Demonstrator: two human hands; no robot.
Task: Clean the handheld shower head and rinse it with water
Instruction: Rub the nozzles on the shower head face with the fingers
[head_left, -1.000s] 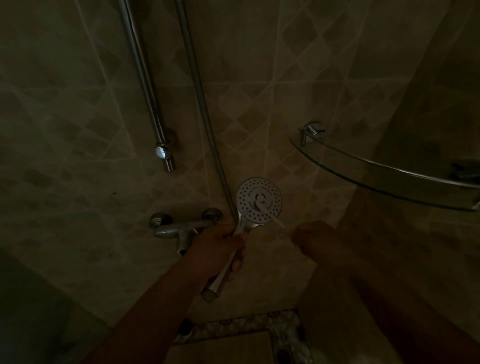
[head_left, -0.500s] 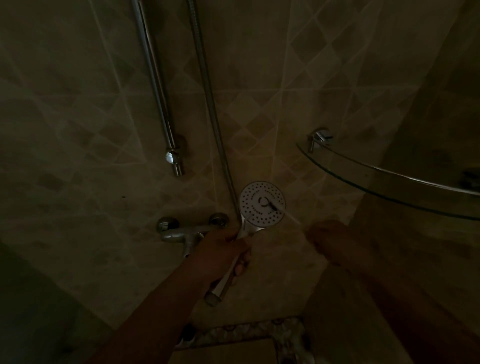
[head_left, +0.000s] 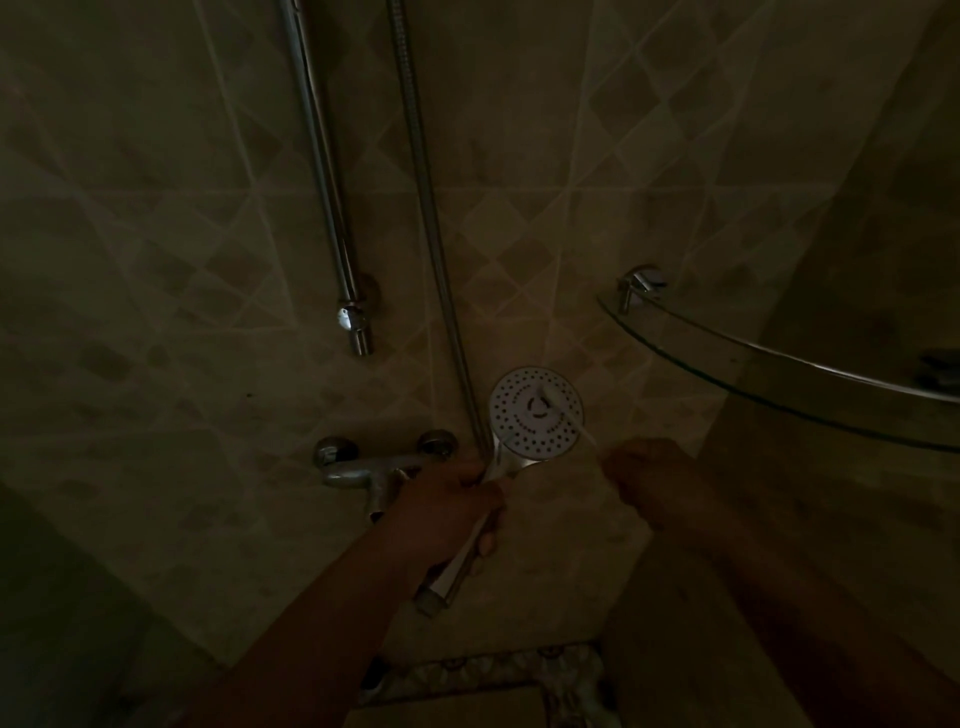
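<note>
The round chrome shower head (head_left: 524, 426) faces me in the dim shower, its white spray face dotted with holes. My left hand (head_left: 447, 506) is closed around its handle, whose lower end sticks out below my fingers. My right hand (head_left: 647, 478) holds a thin pale brush (head_left: 563, 413), likely a toothbrush, whose tip lies on the middle of the spray face. The metal hose (head_left: 421, 171) runs up the wall from behind the handle.
A chrome mixer tap (head_left: 374, 465) sits on the tiled wall left of my left hand. A vertical slide rail (head_left: 332, 208) ends above it. A curved glass corner shelf (head_left: 779, 374) juts out at the right, just above my right hand.
The brush tip has shifted across the spray face, from the lower right toward the centre. The view has tilted slightly, so everything sits a little lower and further right.
</note>
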